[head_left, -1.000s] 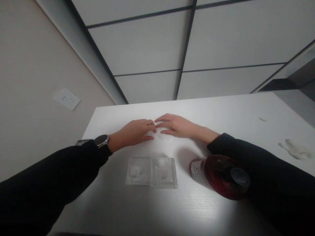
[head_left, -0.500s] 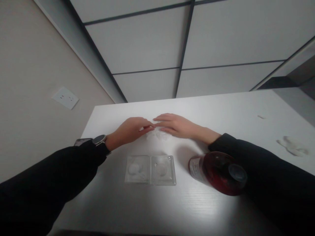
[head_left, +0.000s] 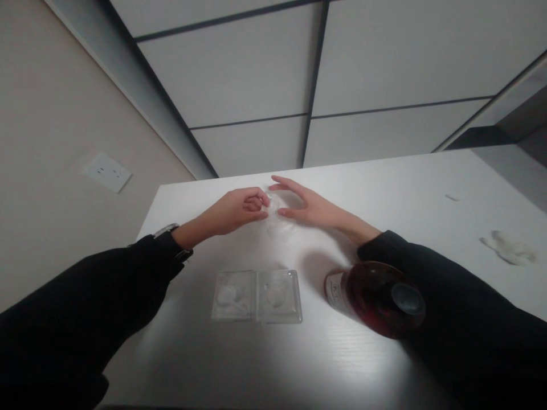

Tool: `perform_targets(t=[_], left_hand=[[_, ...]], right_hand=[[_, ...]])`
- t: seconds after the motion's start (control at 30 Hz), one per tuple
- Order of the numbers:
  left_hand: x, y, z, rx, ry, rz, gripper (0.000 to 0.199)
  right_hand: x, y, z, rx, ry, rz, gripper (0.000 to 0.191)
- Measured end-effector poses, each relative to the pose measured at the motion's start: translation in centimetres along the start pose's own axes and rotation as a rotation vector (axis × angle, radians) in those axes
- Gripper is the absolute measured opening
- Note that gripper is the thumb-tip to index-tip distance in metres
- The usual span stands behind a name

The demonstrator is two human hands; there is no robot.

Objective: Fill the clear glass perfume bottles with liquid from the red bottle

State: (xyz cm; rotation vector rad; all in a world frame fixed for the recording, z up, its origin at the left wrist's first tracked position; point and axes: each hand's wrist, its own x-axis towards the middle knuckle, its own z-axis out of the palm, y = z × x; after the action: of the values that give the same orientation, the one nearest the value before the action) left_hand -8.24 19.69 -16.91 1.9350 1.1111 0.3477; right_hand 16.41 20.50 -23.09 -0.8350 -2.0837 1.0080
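Note:
A crumpled, whitish see-through piece, perhaps thin plastic film [head_left: 280,228], lies on the table between my hands. My left hand [head_left: 237,210] has its fingers curled, with thumb and index finger at the left edge of this piece, seemingly gripping it. On the other side, my right hand [head_left: 311,206] is open, its fingers spread and arched, thumb tip touching or just over the piece. Nearer to me, a clear hinged plastic case [head_left: 257,296] lies opened flat, with a round shape in each half. The film's outline is faint against the white table.
A large bottle of dark red liquid [head_left: 376,299] stands beside my right forearm. Farther right on the white table [head_left: 350,359] are a crumpled whitish scrap [head_left: 508,247] and a small sliver [head_left: 452,197]. A wall with a socket [head_left: 106,172] borders the left.
My hands have moved slightly away from me and apart at the fingertips. The right fingers have spread and arched; the left fingers have curled. More of the whitish piece shows between them.

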Motion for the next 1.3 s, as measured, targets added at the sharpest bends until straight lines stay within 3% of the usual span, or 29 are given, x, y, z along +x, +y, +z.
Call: perform_targets(t=[0.17, 0.3, 0.43, 0.6, 0.77, 0.97, 1.1, 1.2, 1.3], left_hand=[[-0.1, 2.3, -0.3, -0.206, -0.006, -0.048, 0.041], [-0.1, 2.3, -0.2, -0.186, 0.059, -0.122, 0.050], [-0.3, 1.4, -0.3, -0.119, -0.008, -0.147, 0.052], [-0.5, 1.1, -0.6, 0.095, -0.045, -0.149, 0.042], [-0.8, 1.6, -0.9, 0.163, -0.021, -0.123, 0.048], [-1.1, 2.0, -1.1, -0.018, 0.056, -0.154, 0.038], [-1.0, 0.8, -1.1, -0.140, 0.022, -0.241, 0.055], [-1.0, -0.4, -0.9, 0.081, 0.004, -0.298, 0.058], [-1.2, -1.4, -0.6, 0.507, 0.126, -0.207, 0.047]], right_hand=[[0.8, -1.5, -0.5, 0.145, -0.020, -0.016, 0.031], [0.9, -1.5, -0.5, 0.283, 0.025, 0.024, 0.035], [0.9, -1.0, -0.3, 0.406, 0.015, 0.054, 0.038], [0.9, -0.8, -0.2, 0.379, 0.011, 0.062, 0.035], [0.9, -0.7, -0.1, 0.402, 0.002, 0.055, 0.036], [1.0, -0.3, 0.2, 0.464, 0.024, 0.052, 0.038], [1.0, 0.1, 0.5, 0.368, 0.080, 0.088, 0.031], [0.9, 0.6, 0.5, 0.198, 0.177, 0.085, 0.030], [0.8, 0.7, -0.2, 0.019, 0.239, -0.006, 0.023]])
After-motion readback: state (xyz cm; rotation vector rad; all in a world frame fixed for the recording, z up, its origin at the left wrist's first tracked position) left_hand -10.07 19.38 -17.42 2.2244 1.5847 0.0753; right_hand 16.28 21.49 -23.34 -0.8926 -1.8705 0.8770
